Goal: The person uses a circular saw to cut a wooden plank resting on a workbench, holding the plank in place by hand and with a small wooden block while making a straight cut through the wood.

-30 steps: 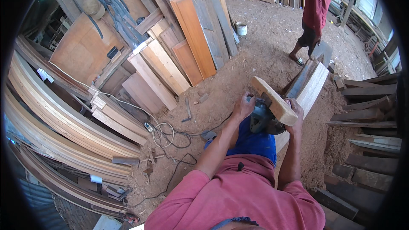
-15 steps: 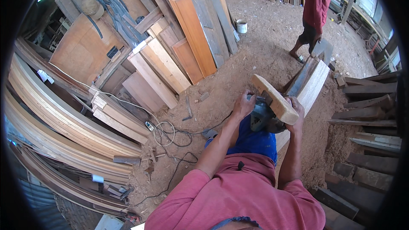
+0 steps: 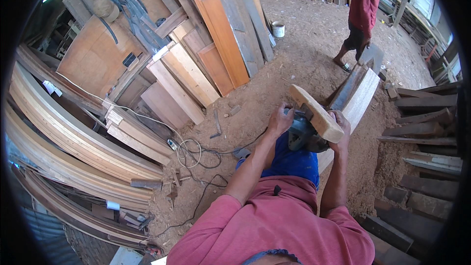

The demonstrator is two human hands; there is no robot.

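Observation:
In front of my lap sits a dark teal power tool [image 3: 300,131] with a short wooden block [image 3: 317,114] lying across its top. My left hand [image 3: 280,120] is closed on the tool's left side. My right hand [image 3: 340,126] is closed at the block's near end; its fingertips are partly hidden. Under and beyond the tool runs a long pale timber beam [image 3: 362,94], with a darker board [image 3: 346,90] along its left side. Much of the tool is covered by the block and my hands.
A black cord [image 3: 218,153] and a coiled pale cord [image 3: 188,153] lie on the sawdust floor to the left. Boards [image 3: 181,71] lean behind them. Stacked timber [image 3: 422,132] lines the right. Beyond the beam's far end stands another person [image 3: 364,7]. A bucket [image 3: 278,30] stands farther back.
The other person's upper body and lowered hand have shifted very slightly. My hands, the power tool and the block stay practically where they were.

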